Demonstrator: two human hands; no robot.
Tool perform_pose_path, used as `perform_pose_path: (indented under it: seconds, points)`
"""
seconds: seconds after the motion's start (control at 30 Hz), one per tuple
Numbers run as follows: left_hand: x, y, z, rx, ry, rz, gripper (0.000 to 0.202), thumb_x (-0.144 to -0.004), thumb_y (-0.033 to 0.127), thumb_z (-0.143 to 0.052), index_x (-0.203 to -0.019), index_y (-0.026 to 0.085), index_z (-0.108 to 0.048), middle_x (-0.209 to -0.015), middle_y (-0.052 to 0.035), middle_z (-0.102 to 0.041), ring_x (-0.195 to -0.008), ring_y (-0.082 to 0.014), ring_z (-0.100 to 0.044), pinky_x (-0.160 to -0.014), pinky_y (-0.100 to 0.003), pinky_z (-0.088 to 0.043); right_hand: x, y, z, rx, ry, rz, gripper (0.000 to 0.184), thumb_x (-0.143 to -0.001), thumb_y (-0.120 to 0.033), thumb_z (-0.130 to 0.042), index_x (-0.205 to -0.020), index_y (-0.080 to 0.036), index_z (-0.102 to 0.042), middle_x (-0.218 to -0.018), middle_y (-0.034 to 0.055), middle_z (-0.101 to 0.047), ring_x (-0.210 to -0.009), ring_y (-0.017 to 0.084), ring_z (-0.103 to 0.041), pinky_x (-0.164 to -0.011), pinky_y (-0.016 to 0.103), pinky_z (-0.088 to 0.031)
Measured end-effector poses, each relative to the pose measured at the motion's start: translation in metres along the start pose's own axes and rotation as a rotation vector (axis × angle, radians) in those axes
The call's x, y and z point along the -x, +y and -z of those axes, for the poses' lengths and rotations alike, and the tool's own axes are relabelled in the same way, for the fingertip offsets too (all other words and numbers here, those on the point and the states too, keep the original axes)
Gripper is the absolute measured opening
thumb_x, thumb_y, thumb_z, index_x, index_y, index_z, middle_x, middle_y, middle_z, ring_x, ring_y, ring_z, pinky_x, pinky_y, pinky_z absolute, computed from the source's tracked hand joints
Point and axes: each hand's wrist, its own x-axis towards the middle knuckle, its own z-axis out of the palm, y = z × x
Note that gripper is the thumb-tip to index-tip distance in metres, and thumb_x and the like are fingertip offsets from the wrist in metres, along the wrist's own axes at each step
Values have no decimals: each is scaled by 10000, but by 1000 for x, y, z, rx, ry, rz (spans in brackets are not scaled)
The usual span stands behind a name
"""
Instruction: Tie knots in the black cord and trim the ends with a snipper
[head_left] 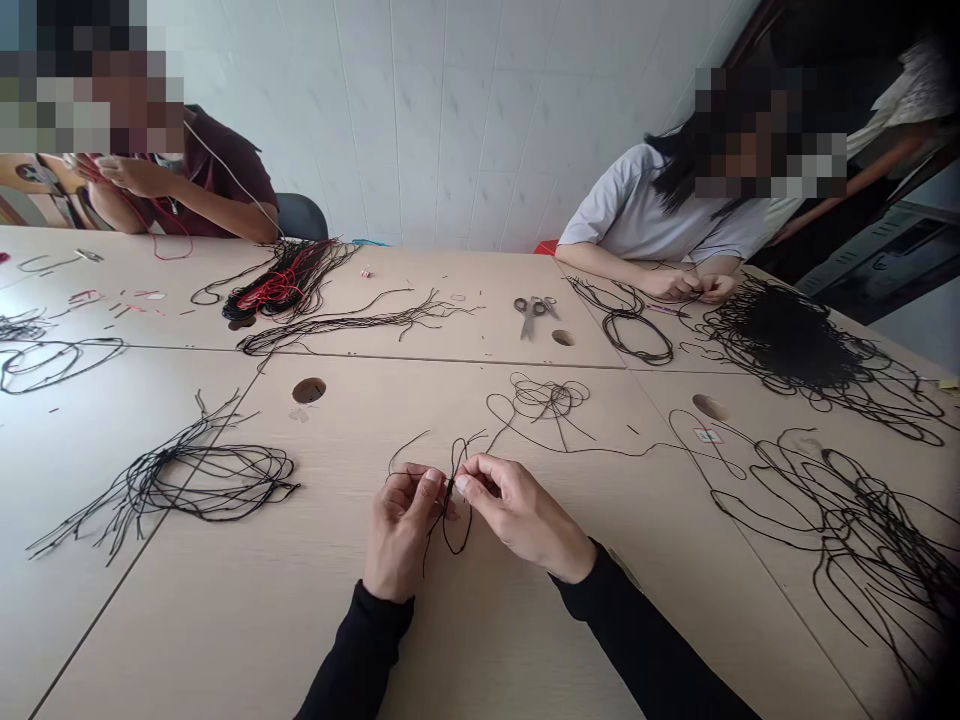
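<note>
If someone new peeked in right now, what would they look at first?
Probably the left hand and right hand at the front middle, holding a looped black cord between them. Next, perhaps the big black heap at the back right, then the red strands on a black bundle, back left.

Head-worn camera is looking forward and down from the near side of the table [247,620]. Left hand [401,520] and right hand [529,515] are showing near, just below centre. Beyond, view is facing a maroon-sleeved co-worker [236,185], a white-sleeved co-worker [611,195] and the pale wall [450,120].
</note>
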Motion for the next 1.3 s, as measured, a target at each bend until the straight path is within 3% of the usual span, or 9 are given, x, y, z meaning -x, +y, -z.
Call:
perform_pose_path:
  seconds: [0.13,0.23,0.5,0.77,0.97,1.17,1.3]
  points:
    - [0,4,1,-2,-87,75,280,-790,415,-648,-814,140,-603,-748,-17,-608,-617,-135,-593,-592,-279,-509,0,0,0,-86,13,-21,229,-906,-358,-483,-792,-180,-571,-700,2,-623,-634,145,-555,-621,266,-436]
    - [1,4,2,-52,-114,75,266,-797,398,-651,-825,139,-596,-675,-16,-619,-599,-129,-586,-604,-263,-494,0,0,0,-135,-3,-24,228,-903,-363,-495,-810,-173,-580,-716,15,-644,-669,159,-598,-662,282,-467]
    - [3,6,-3,-108,-176,77,270,-791,405,-651,-791,149,-565,-626,4,-586,-537,-121,-556,-544,-256,-490,-1,1,-4,-206,66,46,216,-906,-370,-510,-812,-182,-562,-672,-8,-624,-631,141,-594,-649,266,-467]
    - [2,3,-2,-40,-129,103,263,-773,388,-676,-833,143,-600,-675,-13,-625,-551,-122,-572,-561,-261,-503,-2,0,-2,-190,134,24,254,-898,-402,-516,-777,-183,-562,-661,-18,-596,-620,128,-547,-605,250,-432]
    - [1,0,1,36,-56,76,266,-759,378,-694,-824,126,-640,-697,-28,-632,-599,-137,-593,-603,-281,-522,1,1,-1,-195,14,-12,221,-890,-388,-529,-904,-175,-585,-748,17,-655,-698,156,-619,-681,276,-482]
    - [0,-1,1,6,-59,61,244,-773,368,-685,-798,131,-635,-747,-22,-609,-644,-125,-590,-609,-259,-519,0,-2,-1,-36,50,-12,199,-900,-330,-491,-801,-180,-575,-677,-7,-593,-616,135,-535,-597,257,-427]
    - [0,-2,0,52,-58,57,236,-798,364,-662,-816,133,-618,-733,-19,-605,-641,-122,-583,-625,-270,-521,1,-2,-3,-65,33,-14,198,-908,-336,-476,-819,-185,-566,-695,0,-608,-642,148,-571,-625,267,-453]
